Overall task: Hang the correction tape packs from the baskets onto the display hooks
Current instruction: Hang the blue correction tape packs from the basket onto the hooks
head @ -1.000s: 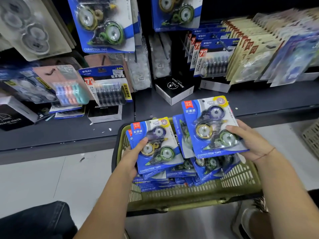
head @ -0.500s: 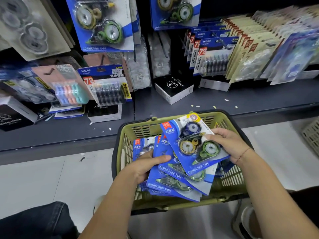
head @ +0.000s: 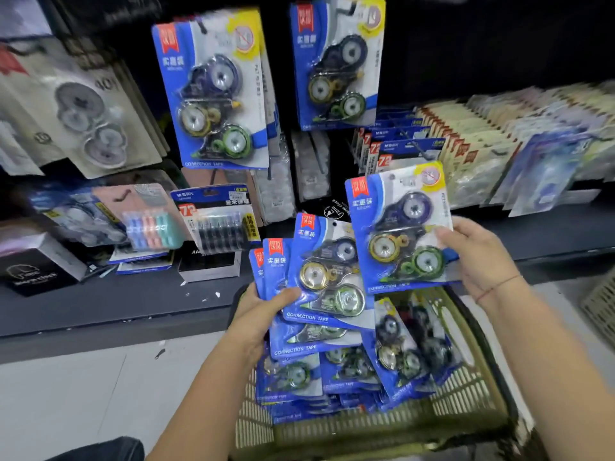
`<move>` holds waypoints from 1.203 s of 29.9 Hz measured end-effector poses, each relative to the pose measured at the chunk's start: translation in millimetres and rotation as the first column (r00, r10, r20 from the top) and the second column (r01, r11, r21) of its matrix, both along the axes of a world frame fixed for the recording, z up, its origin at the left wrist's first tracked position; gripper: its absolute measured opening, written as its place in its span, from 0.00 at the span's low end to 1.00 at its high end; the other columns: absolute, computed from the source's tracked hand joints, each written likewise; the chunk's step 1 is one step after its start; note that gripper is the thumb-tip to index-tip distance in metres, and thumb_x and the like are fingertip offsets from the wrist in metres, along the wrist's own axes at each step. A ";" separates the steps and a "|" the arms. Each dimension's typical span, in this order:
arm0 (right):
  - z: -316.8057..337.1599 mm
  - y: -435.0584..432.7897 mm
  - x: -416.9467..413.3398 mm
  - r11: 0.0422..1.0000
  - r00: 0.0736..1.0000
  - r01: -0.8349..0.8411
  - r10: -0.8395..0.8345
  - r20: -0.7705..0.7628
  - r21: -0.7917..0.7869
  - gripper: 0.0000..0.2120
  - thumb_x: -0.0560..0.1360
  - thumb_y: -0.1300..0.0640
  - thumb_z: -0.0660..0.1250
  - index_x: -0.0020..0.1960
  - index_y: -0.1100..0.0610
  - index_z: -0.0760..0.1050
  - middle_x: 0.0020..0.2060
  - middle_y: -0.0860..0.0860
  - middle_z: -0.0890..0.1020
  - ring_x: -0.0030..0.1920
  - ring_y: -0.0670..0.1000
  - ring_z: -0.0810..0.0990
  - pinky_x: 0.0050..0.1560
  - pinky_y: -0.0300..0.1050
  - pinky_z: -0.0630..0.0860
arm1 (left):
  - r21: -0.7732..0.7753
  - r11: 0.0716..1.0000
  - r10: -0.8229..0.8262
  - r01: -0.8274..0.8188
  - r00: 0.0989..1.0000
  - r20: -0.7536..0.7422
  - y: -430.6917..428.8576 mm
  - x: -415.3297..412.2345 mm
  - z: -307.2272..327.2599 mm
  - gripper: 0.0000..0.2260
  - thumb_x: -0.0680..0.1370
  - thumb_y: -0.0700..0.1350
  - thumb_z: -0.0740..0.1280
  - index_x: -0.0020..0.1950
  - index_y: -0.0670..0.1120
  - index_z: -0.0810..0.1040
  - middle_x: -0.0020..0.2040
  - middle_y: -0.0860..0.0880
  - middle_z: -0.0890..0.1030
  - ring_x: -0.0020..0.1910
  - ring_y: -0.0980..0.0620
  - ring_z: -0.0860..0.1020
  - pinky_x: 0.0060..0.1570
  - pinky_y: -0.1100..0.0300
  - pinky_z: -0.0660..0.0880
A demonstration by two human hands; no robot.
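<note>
Two grips above the green basket [head: 466, 407]: left hand [head: 261, 319] clasps a fanned stack of correction tape packs [head: 324, 281]; right hand [head: 481, 257] fingers [head: 444, 231] pinch a single pack [head: 397, 227].

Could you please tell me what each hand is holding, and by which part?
The right hand holds one pack by its right edge; the left hand grips a stack of packs at its lower-left corner.

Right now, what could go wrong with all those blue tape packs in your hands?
The left hand grips a fanned stack of blue card correction tape packs near its lower left corner; some might slide out into the olive-green plastic basket or onto the floor. The right hand pinches a single blue correction tape pack by one edge, so it could twist when hung.
</note>
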State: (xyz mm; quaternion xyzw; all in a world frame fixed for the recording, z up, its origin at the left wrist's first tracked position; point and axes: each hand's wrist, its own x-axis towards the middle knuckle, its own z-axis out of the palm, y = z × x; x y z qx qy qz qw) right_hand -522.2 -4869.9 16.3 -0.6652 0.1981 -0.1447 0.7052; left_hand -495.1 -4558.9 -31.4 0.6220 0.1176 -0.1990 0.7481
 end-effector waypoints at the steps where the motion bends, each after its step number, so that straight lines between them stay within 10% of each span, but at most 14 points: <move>1: 20.5 -4.8 6.8 1.000 0.999 0.007 -0.006 0.049 -0.029 0.09 0.80 0.63 0.63 0.46 0.53 0.78 0.36 0.46 0.83 0.37 0.44 0.79 0.38 0.41 0.78 | 0.002 1.000 -0.019 0.019 0.999 0.046 -2.0 3.3 15.7 0.27 0.62 0.43 0.81 0.60 0.45 0.80 0.50 0.45 0.87 0.44 0.45 0.87 0.36 0.56 0.82; 9: 135.8 -20.8 39.2 0.992 0.963 0.027 0.008 0.269 -0.125 0.12 0.79 0.59 0.64 0.41 0.49 0.81 0.34 0.42 0.84 0.36 0.43 0.82 0.32 0.42 0.81 | 0.009 0.997 -0.071 0.072 0.957 0.283 -6.2 14.5 115.3 0.32 0.58 0.42 0.86 0.59 0.50 0.78 0.52 0.47 0.87 0.48 0.43 0.87 0.42 0.50 0.83; 21: 178.1 6.2 102.5 0.990 0.964 0.065 -0.030 0.266 -0.122 0.10 0.80 0.59 0.63 0.42 0.51 0.79 0.39 0.49 0.82 0.33 0.46 0.81 0.24 0.42 0.78 | -0.214 0.925 0.379 -0.313 0.796 0.472 30.6 47.1 169.1 0.17 0.70 0.38 0.75 0.55 0.51 0.79 0.47 0.52 0.88 0.40 0.52 0.86 0.33 0.58 0.81; 36: 156.1 33.3 137.9 0.928 0.977 0.185 -0.139 0.162 -0.324 0.09 0.77 0.57 0.67 0.39 0.57 0.79 0.39 0.54 0.79 0.41 0.52 0.75 0.43 0.48 0.73 | -0.348 0.891 0.429 -0.291 0.788 0.441 47.4 59.6 172.6 0.17 0.69 0.38 0.74 0.56 0.48 0.80 0.46 0.50 0.88 0.39 0.51 0.87 0.31 0.58 0.81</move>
